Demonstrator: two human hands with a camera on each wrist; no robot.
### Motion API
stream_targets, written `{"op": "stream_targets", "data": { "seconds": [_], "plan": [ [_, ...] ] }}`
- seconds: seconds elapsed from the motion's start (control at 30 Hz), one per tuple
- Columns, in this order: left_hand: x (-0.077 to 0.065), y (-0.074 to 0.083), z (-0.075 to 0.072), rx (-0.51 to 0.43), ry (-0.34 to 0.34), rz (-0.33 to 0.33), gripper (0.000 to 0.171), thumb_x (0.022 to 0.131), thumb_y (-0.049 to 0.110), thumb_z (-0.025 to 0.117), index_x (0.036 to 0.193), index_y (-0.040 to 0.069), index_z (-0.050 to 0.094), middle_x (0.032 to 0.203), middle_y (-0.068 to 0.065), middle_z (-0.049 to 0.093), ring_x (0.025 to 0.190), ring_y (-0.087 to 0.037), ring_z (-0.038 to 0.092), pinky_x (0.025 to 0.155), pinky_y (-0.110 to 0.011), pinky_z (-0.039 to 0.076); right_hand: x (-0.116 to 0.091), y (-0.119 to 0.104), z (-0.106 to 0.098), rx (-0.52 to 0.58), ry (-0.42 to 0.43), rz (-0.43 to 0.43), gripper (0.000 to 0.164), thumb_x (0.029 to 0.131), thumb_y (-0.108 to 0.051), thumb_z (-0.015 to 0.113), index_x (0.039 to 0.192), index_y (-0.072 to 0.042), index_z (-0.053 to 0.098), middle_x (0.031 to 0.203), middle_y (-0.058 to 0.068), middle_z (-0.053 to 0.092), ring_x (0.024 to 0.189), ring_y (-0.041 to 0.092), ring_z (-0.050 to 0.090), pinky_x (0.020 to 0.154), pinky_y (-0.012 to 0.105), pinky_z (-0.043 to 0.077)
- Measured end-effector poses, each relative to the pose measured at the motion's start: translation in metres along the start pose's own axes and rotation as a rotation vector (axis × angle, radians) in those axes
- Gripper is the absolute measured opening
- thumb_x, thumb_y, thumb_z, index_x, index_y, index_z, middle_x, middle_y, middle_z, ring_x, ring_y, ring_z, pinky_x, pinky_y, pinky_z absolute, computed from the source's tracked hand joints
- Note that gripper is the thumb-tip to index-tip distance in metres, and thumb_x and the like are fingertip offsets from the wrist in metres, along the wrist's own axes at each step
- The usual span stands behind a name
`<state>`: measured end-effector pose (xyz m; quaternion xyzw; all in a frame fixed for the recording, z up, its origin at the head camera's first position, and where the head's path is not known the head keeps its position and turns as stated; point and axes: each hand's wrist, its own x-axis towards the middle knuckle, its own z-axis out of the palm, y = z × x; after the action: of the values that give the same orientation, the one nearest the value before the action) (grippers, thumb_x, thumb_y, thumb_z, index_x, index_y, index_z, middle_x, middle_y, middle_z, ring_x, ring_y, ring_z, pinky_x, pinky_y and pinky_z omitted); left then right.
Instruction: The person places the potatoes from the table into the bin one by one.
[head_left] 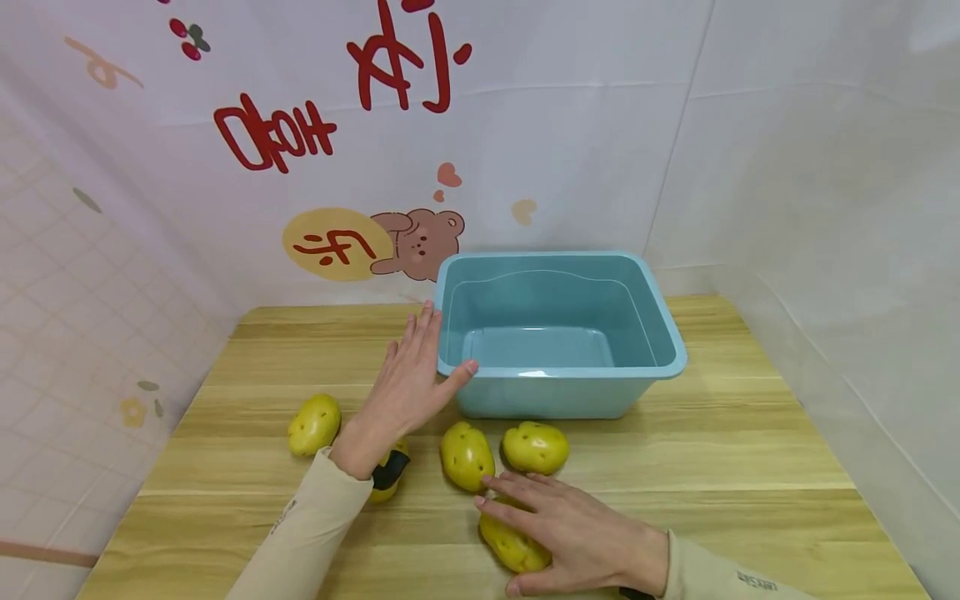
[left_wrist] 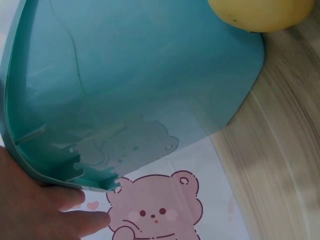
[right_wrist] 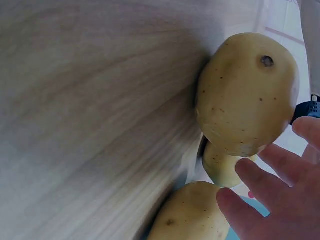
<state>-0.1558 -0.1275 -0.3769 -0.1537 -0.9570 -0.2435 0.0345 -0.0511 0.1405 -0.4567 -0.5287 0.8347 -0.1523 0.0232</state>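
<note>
Fingers straight, my left hand (head_left: 405,379) is at the left rim of a light blue plastic tub (head_left: 555,396). In the left wrist view the fingers lie along the outside of that rim. My right hand (head_left: 577,533) is spread over the nearest yellow potato (head_left: 513,542), its fingers loosely extended and not closed round it. This potato (right_wrist: 247,95) looms large in the right wrist view, beside the fingertips. Just beyond the right fingertips lie two more potatoes, one upright (head_left: 467,456) and one sideways (head_left: 536,447). Whether the right fingers touch any potato, I cannot tell.
Farther left on the wooden table (head_left: 712,475) lies another potato (head_left: 313,425). One more potato (head_left: 384,493) is partly hidden under my left wrist and its black strap. A printed white cloth (head_left: 570,167) hangs behind the tub and along both sides.
</note>
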Motion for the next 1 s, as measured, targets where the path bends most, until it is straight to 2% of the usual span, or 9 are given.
{"op": "stream_targets", "data": {
  "seconds": [0.23, 0.63, 0.83, 1.0],
  "plan": [
    [0.0001, -0.0001, 0.0004, -0.012, 0.001, -0.001, 0.099, 0.1, 0.072, 0.041, 0.166, 0.004, 0.013, 0.174, -0.01, 0.001, 0.158, -0.036, 0.006, 0.12, -0.067, 0.018, 0.0001, 0.002, 0.0028, 0.022, -0.019, 0.01, 0.087, 0.094, -0.072, 0.057, 0.163, -0.024, 0.035, 0.16, 0.008, 0.044, 0.142, 0.024, 0.048, 0.105, 0.047, 0.05],
    [0.0, -0.0006, 0.0012, -0.022, -0.004, -0.008, 0.099, 0.1, 0.071, 0.043, 0.166, 0.003, 0.012, 0.174, -0.01, 0.001, 0.159, -0.034, 0.005, 0.12, -0.065, 0.021, 0.0014, 0.0046, 0.0043, 0.032, -0.087, 0.003, 0.081, 0.092, -0.057, 0.073, 0.159, -0.029, 0.039, 0.153, 0.006, 0.046, 0.131, 0.022, 0.053, 0.1, 0.04, 0.054],
    [0.0002, -0.0016, 0.0024, -0.024, 0.003, -0.001, 0.099, 0.101, 0.07, 0.043, 0.165, 0.002, 0.012, 0.174, -0.01, 0.001, 0.159, -0.034, 0.006, 0.12, -0.065, 0.023, 0.0009, 0.0042, 0.0046, 0.056, -0.056, 0.009, 0.075, 0.089, -0.044, 0.079, 0.154, -0.026, 0.045, 0.148, 0.007, 0.049, 0.126, 0.02, 0.056, 0.099, 0.038, 0.054],
    [0.0003, -0.0023, 0.0029, -0.026, 0.005, 0.005, 0.099, 0.101, 0.07, 0.043, 0.165, 0.002, 0.011, 0.174, -0.011, 0.001, 0.159, -0.034, 0.006, 0.12, -0.065, 0.023, -0.0015, 0.0049, 0.0017, 0.032, -0.025, 0.033, 0.075, 0.086, -0.041, 0.08, 0.153, -0.027, 0.047, 0.151, 0.01, 0.049, 0.13, 0.022, 0.055, 0.102, 0.042, 0.053]
  ]
}}
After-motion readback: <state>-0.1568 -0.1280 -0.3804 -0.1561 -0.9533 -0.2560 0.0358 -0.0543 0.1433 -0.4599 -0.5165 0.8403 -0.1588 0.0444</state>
